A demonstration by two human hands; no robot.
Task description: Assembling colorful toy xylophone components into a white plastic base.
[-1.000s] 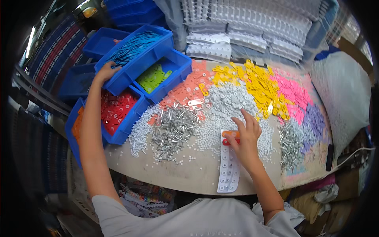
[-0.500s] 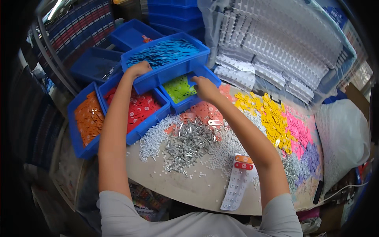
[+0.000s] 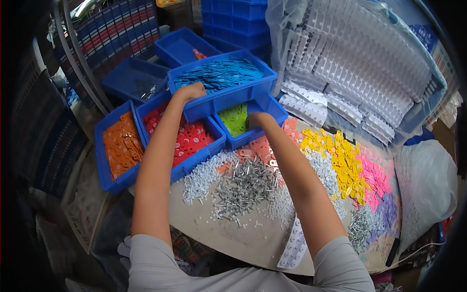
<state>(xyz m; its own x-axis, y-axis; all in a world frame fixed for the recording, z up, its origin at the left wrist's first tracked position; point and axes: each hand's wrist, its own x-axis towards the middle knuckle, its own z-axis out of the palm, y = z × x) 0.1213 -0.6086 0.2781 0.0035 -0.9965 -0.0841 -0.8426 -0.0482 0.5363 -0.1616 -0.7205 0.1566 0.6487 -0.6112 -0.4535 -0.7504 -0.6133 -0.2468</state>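
A blue bin (image 3: 228,100) of bright blue flat strips (image 3: 219,73) sits on top of the bins in front of it. My left hand (image 3: 192,91) is closed on its near left rim, fingers curled over the edge. Below and to the right, my right hand (image 3: 259,121) reaches into a lower blue bin (image 3: 272,109) with lime-green flat pieces (image 3: 233,119); its fingers are hidden in the bin. A white strip with rows of studs (image 3: 294,246) lies near the table's front edge, partly covered by my right forearm.
Bins of red pieces (image 3: 192,141) and orange pieces (image 3: 120,148) stand left. Silver pins (image 3: 243,187), white bits (image 3: 202,180), and yellow (image 3: 343,168), pink (image 3: 372,180) and purple pieces (image 3: 386,211) lie on the table. A crate of white strips (image 3: 360,63) stands behind, a plastic bag (image 3: 423,180) right.
My right hand has gone deeper into the green pieces' bin, its fingers now out of sight. My left hand stays at the upper bin's rim. The whole view has shifted slightly.
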